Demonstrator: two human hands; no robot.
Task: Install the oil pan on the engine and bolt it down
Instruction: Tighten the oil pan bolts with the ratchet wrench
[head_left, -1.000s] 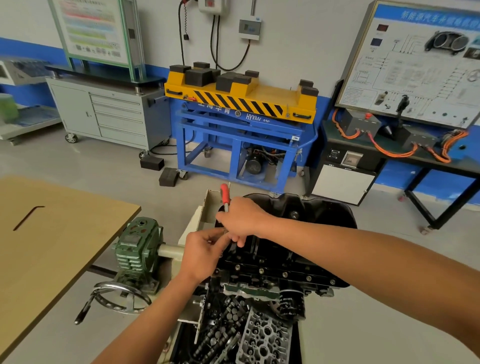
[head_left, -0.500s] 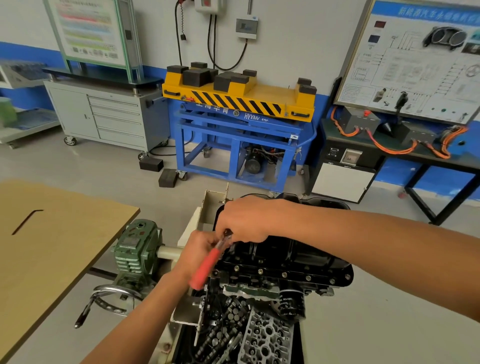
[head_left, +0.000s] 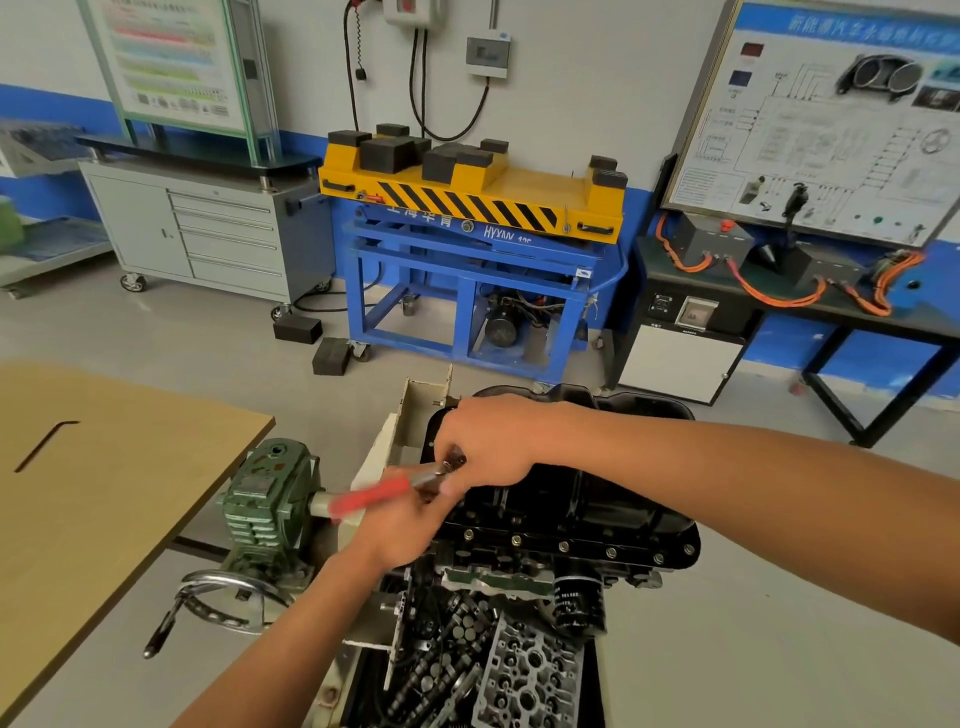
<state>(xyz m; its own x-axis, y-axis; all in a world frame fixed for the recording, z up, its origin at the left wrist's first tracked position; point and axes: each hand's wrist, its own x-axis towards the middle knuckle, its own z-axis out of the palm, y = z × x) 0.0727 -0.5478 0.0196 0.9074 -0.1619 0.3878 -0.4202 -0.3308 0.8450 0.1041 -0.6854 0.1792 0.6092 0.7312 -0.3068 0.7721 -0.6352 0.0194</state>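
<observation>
Oil pan (head_left: 597, 499): the black pan is sitting flange down on top of the upturned engine (head_left: 524, 670), right in front of the person at the middle of the view.
Right hand (head_left: 488, 447): it is resting over the pan's left edge, with its fingers curling down around the head of a ratchet wrench (head_left: 374, 496).
Left hand (head_left: 400, 525): it is sitting just beneath the right hand and gripping the same wrench behind its head. The two hands are close together, and blur is hiding exactly how the fingers lie.
Ratchet wrench: its red handle is sticking out to the left past the left hand, roughly level and pointing toward the stand's gearbox.
Flange bolts (head_left: 563, 546): a row of bolt heads is showing along the pan's near edge.
Oil filter (head_left: 577, 605): a black canister is hanging just below that edge, toward the right.
Engine: its cylinder head and valve gear are facing the camera at the bottom of the view.
Gearbox (head_left: 262, 499): the green housing is standing just left of the engine, with a steel handwheel (head_left: 223, 597) below it.
Table (head_left: 114, 519): a wooden top is filling the left side, with a hex key (head_left: 44, 446) lying on it well apart from the engine.
Far wall: a yellow and blue lift table (head_left: 498, 187) is standing in the middle, a grey drawer cabinet (head_left: 208, 234) on castors to its left and a wiring trainer board (head_left: 831, 135) to its right.
</observation>
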